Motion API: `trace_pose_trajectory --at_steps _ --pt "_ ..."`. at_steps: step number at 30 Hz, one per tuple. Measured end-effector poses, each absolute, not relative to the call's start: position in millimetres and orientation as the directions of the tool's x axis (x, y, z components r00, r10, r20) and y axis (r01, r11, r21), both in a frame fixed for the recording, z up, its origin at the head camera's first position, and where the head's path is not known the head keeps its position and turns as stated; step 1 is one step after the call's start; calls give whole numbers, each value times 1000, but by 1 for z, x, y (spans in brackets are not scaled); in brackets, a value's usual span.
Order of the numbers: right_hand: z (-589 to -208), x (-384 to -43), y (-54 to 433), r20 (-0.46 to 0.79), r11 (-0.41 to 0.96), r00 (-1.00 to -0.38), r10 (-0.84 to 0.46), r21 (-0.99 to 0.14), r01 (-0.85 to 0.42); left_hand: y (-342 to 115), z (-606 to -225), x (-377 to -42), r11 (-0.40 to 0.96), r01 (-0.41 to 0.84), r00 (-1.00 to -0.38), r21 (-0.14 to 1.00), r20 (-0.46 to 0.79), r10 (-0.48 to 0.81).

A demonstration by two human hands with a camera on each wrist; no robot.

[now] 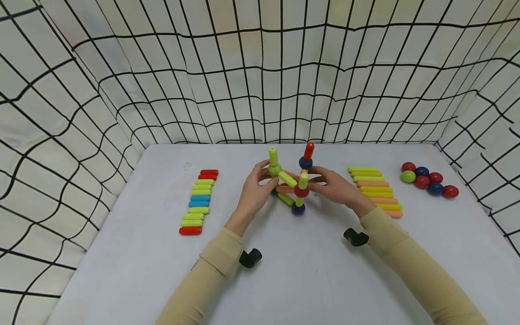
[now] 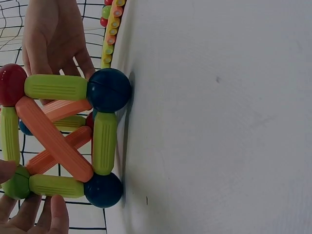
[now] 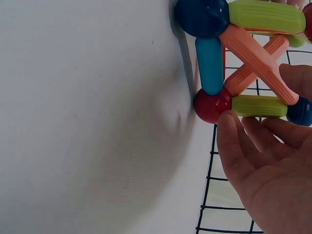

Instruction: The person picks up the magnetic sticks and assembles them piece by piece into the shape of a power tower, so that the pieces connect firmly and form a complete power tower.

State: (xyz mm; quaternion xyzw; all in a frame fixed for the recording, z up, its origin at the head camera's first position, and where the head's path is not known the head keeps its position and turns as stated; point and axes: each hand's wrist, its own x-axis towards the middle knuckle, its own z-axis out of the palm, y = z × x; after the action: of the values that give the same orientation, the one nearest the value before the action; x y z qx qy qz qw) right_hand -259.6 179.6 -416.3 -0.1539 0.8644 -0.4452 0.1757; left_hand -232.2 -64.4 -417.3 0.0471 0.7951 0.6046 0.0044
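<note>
A cube-like frame of magnetic sticks and balls stands on the table between both hands. Its sides are green and blue sticks, with orange sticks crossing diagonally. Two sticks rise from its top: a green one and a red one, and another green one points up at the near corner. My left hand grips the frame's left side by the green ball. On the right side, my right hand holds it, thumb near a blue ball, fingers along a green stick.
At left lies a column of red, green and blue sticks. To the right are yellow, green and orange sticks, then several loose balls. Black netting over white cloth walls the table's back and sides.
</note>
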Motion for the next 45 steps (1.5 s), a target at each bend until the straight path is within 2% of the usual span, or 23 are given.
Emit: trace_pose_trajectory --at_steps 5,13,26,31,35,37,40,42,45 --pt "-414 -256 174 -168 565 -892 -421 -817 -113 -68 -417 -229 282 77 -995 956 55 85" --pt "-417 -269 166 -144 567 -910 -389 -816 -113 -72 -417 -226 310 118 -990 943 89 106" --pt "-420 -280 162 -176 529 -916 -360 -848 -45 -81 -416 -221 412 187 -981 892 150 122" --pt "-420 -281 169 -163 537 -934 -319 -843 -36 -104 -410 -210 362 205 -972 909 145 184" --pt "-420 -283 173 -175 534 -938 -301 -845 -14 -143 -405 -197 331 180 -962 926 96 256" --pt "-420 -284 173 -187 535 -936 -299 -845 -2 -168 -404 -190 408 208 -951 889 86 298" --pt "-420 -285 173 -198 542 -934 -296 -840 7 -206 -401 -178 580 248 -942 776 52 332" --pt "-419 -285 172 -201 545 -934 -297 -838 7 -228 -400 -170 689 247 -943 681 5 333" --pt "-420 -285 172 -203 546 -933 -297 -838 9 -251 -401 -160 783 215 -946 584 -75 316"
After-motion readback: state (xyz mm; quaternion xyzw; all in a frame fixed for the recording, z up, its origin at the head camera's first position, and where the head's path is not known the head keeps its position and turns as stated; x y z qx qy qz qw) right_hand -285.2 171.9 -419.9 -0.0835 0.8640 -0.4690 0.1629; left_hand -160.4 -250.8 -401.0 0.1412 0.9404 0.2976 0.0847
